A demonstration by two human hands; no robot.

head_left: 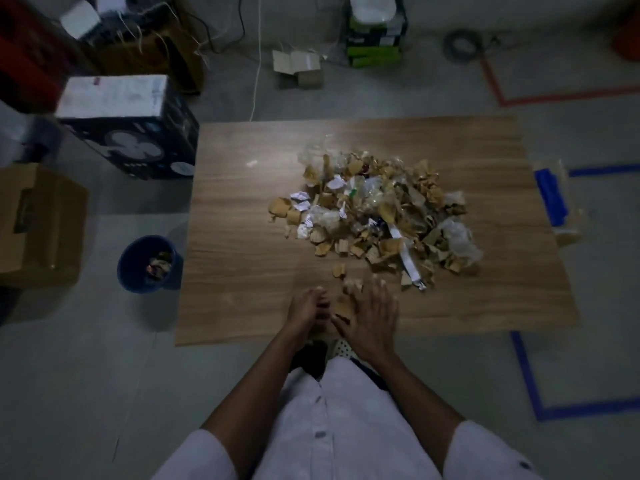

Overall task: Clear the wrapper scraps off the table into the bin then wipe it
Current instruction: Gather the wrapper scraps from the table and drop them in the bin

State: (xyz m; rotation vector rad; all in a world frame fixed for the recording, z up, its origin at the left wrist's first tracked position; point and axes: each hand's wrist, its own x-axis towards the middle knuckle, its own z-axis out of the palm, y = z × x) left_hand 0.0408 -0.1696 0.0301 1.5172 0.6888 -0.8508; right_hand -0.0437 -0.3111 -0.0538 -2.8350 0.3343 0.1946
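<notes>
The right hand (369, 322), fingers flat, is pushing small scraps (344, 306) toward the loosely cupped left hand (306, 313) for the bin (131, 282).

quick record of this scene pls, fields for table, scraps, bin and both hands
table: wooden
scrap pile: heaped on the table, centre to right
loose scraps: few, between the hands near the front edge
bin: blue, on the floor left of the table, some scraps inside
left hand: beside loose scraps, grip unclear
right hand: fingers spread, flat over loose scraps
</notes>
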